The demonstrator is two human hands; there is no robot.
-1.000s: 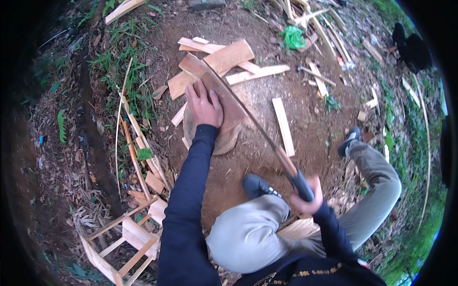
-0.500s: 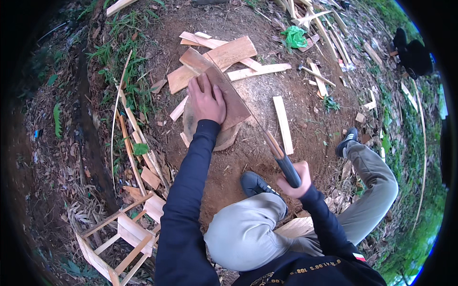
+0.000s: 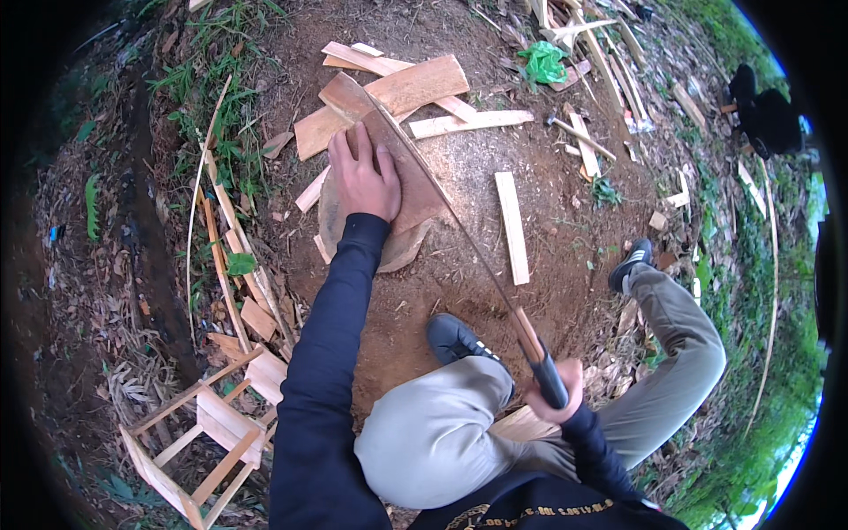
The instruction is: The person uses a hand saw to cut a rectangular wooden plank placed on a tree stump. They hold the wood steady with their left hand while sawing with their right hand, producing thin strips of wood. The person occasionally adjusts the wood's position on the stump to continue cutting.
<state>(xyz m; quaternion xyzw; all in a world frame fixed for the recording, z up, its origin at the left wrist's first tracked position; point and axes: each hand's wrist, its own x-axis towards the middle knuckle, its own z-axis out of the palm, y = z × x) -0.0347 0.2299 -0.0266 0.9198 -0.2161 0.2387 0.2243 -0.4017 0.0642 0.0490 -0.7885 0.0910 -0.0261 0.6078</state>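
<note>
My left hand [image 3: 365, 177] lies flat with fingers spread, pressing on a brown board [image 3: 415, 181]. The board rests slantwise across a round wooden stump [image 3: 402, 253], its far end over other planks. In my right hand [image 3: 563, 389], near my knee, is the black grip of a long handsaw [image 3: 486, 261], fingers wrapped round it. Its thin blade, seen nearly edge-on, runs along the right side of the brown board. The teeth cannot be made out.
Loose planks [image 3: 424, 84] lie crossed beyond the stump. A pale strip [image 3: 511, 228] and a hammer [image 3: 581, 140] lie to the right, with a green plastic bag [image 3: 542, 64] farther back. A wooden frame [image 3: 231, 415] stands at lower left. Sawdust covers the soil by the stump.
My right hand has drawn the handsaw back toward my body, so more blade shows below the board. My left hand stays pressed on the board. The whole view has shifted slightly.
</note>
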